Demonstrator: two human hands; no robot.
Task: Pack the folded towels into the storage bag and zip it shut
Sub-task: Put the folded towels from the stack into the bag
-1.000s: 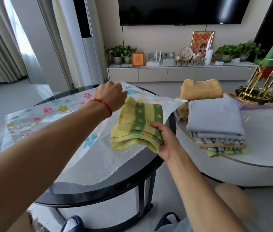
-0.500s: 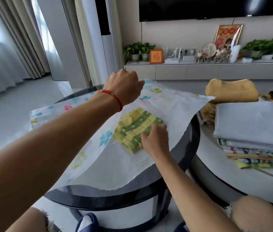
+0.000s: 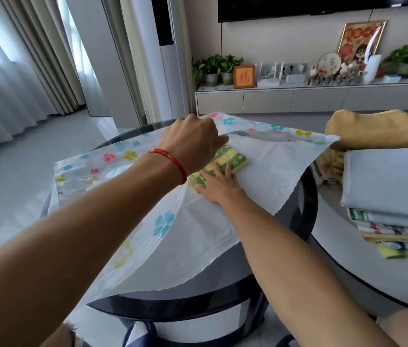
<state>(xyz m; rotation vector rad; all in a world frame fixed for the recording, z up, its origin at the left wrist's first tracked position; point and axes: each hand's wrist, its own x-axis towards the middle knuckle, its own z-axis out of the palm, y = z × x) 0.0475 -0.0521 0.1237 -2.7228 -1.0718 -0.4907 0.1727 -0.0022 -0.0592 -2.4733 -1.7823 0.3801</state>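
The left hand pinches the upper sheet of the storage bag and lifts it, while the right hand lies flat, fingers spread, on the yellow-green towel just inside the bag's mouth. The remaining stack of towels sits right of the bag on the neighbouring surface. If the push drags the thin lower sheet, the towel could likely bunch or unfold.

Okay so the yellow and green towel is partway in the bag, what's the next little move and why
Probably slide the right hand forward to push the yellow-green towel deeper into the storage bag. The left hand holds the bag's flowered top layer up, and the towel sits near the mouth, with the towel stack waiting.
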